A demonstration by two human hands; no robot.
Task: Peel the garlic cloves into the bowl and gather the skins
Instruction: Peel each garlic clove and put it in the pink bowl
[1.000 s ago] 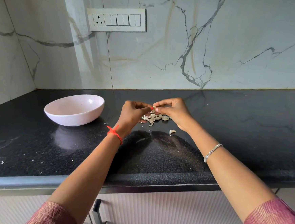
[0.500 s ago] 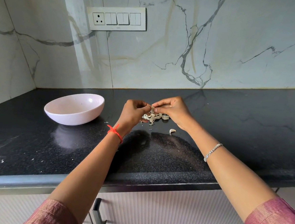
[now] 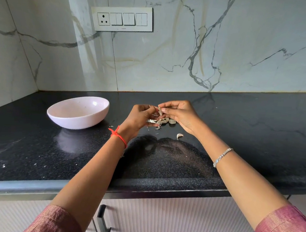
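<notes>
Above the black counter [image 3: 238,141] my left hand [image 3: 140,115] and my right hand [image 3: 179,113] meet fingertip to fingertip and pinch one garlic clove [image 3: 160,110] between them. Directly below the hands lies a small heap of garlic cloves and skins [image 3: 163,121]. One separate clove [image 3: 179,136] lies a little nearer to me, on the right of the heap. A pale pink bowl [image 3: 69,120] stands on the counter to the left of my left hand; what I see of its inside looks bare.
Small skin flakes [image 3: 111,126] lie scattered near the heap. The marble wall carries a switch plate [image 3: 122,19] behind the bowl. The counter's front edge runs above a white drawer with a dark handle [image 3: 102,220].
Both hands stay over the heap, pinching the same clove. They have risen slightly above the heap. Nothing else has moved.
</notes>
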